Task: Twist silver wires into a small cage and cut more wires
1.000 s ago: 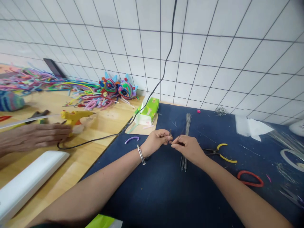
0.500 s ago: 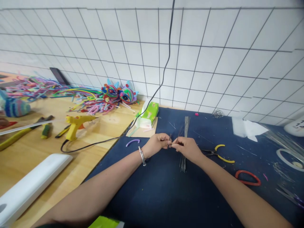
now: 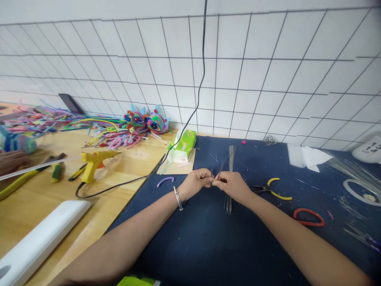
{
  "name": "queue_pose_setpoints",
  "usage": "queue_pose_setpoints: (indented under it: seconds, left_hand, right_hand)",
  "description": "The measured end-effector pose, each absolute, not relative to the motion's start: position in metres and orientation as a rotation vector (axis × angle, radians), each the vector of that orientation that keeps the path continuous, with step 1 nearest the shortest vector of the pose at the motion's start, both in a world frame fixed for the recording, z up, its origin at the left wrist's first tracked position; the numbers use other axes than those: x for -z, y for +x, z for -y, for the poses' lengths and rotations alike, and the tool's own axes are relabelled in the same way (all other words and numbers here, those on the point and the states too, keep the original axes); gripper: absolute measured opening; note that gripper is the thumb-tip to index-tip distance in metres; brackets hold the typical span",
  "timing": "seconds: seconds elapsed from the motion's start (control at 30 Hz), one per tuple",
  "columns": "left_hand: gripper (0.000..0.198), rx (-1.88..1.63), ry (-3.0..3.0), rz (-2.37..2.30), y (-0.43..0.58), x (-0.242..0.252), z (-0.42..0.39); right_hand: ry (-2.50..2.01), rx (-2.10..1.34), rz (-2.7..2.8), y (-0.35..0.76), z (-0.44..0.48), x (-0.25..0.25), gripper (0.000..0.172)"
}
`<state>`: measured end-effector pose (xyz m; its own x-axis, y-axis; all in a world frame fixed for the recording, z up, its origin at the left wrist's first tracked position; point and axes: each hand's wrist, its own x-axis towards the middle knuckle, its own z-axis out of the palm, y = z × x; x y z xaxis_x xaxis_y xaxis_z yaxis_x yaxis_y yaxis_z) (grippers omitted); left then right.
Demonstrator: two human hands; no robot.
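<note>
My left hand (image 3: pixel 199 182), with a silver bangle at the wrist, pinches a short dark strip (image 3: pixel 211 173) between thumb and fingertips. Close beside it, my right hand (image 3: pixel 233 186) pinches thin dark strands (image 3: pixel 220 167) that point up and away. The fingertips of both hands nearly meet; what lies between them is too small to make out. A bundle of straight metal wires (image 3: pixel 231 157) lies on the dark blue mat (image 3: pixel 208 246), passing beneath my right hand. Just right of that hand are yellow-handled pliers (image 3: pixel 272 189).
A green tissue pack (image 3: pixel 187 142), a curved purple piece (image 3: pixel 166 180), a yellow glue gun (image 3: pixel 92 163) and its black cord surround the left side. Scissors (image 3: pixel 361 237) and a red handle (image 3: pixel 309 217) lie right. Another person's hand (image 3: pixel 13 162) is far left.
The view has shifted slightly. My hands keep their pinch with only small finger movement, and the dark strip shows more upright. The other person's hand at far left has moved further into view.
</note>
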<state>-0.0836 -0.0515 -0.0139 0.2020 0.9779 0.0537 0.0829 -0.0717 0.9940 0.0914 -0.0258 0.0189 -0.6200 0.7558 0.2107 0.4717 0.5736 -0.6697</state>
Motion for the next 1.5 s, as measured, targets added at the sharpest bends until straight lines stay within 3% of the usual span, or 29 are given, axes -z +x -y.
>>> queue_pose_setpoints:
  seconds: [0.57, 0.97, 1.5]
  left_hand:
    - [0.015, -1.042, 1.384, -1.070, -0.0832, 0.0156, 0.0540]
    - [0.015, -1.049, 1.435, -1.093, -0.0819, 0.0174, 0.0547]
    - [0.018, -1.012, 1.469, -1.109, -0.0822, 0.0184, 0.0532]
  right_hand:
    - [-0.942, -0.774, 2.277, 0.0940, 0.0253, -0.0153, 0.016]
    - [-0.980, -0.585, 2.321, 0.0936, 0.0272, -0.0130, 0.016]
    - [-0.938, -0.857, 2.261, 0.0938, 0.0245, -0.0156, 0.012]
